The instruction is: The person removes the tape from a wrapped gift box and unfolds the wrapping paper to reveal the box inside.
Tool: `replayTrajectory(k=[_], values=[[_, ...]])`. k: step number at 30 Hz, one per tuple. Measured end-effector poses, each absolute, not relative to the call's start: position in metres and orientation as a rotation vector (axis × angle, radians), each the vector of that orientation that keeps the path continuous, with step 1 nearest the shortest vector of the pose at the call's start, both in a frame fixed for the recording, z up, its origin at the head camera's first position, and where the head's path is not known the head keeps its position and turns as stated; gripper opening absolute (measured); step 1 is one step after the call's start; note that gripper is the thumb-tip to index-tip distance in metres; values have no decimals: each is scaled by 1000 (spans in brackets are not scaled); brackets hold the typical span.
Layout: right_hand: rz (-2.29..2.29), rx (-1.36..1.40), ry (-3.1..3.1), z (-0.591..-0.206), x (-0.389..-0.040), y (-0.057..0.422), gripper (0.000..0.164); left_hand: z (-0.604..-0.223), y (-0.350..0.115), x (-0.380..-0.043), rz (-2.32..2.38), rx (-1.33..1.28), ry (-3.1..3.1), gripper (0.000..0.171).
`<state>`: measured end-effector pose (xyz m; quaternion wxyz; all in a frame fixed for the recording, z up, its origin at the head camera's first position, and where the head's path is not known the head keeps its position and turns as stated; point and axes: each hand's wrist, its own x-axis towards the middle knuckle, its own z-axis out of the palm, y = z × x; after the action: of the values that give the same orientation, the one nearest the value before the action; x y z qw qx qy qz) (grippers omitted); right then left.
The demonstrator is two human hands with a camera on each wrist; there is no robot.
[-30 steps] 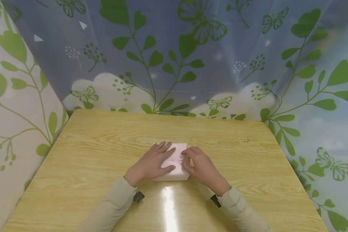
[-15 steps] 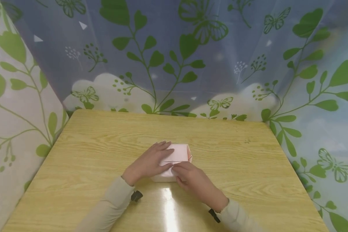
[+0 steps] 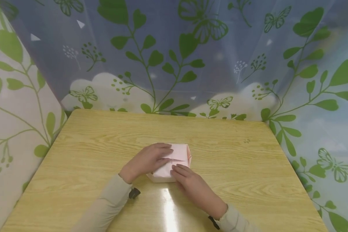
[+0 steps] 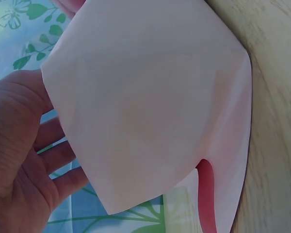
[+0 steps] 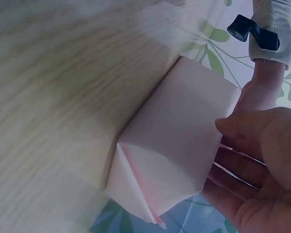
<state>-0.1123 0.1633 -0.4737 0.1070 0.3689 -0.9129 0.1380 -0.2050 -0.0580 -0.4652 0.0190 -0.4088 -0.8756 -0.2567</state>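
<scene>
A pale pink paper packet (image 3: 179,150), folded into a box shape, lies on the table with a seam across its top. My left hand (image 3: 145,162) rests over the packet's left part, fingers stretched on the upper face. At the near right side, my right hand (image 3: 195,186) touches the near edge, its fingertips on top. The left wrist view shows a loose paper end flap (image 4: 136,107) hanging out, with a deeper pink fold (image 4: 207,194) beneath. In the right wrist view a creased end flap (image 5: 157,177) sticks out. What lies inside the packet is hidden.
The wood-grain table (image 3: 104,132) stretches around the packet, with a bright light reflection (image 3: 169,206) in front. A blue curtain (image 3: 168,64) with green leaves and butterflies stands behind, and similar cloth hangs at both sides. Black bands (image 3: 134,193) sit at the wrists.
My right hand has moved from the packet's right end to its near side, leaving that end's open folds visible, and has let go of the seam edge. My left hand has drawn slightly left.
</scene>
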Motion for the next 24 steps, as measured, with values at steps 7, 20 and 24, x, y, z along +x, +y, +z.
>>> replayTrajectory(k=[7, 20, 24], values=[[364, 1084, -2664, -470, -114, 160, 37, -461, -58, -208, -737, -1267, -2699, 31], [334, 1056, -2649, -473, -115, 158, 34, -458, -58, -211, -542, -1378, -2375, 22], [351, 1050, -2652, -472, -115, 158, 34, -457, -57, -216, -527, -1354, -2322, 22]])
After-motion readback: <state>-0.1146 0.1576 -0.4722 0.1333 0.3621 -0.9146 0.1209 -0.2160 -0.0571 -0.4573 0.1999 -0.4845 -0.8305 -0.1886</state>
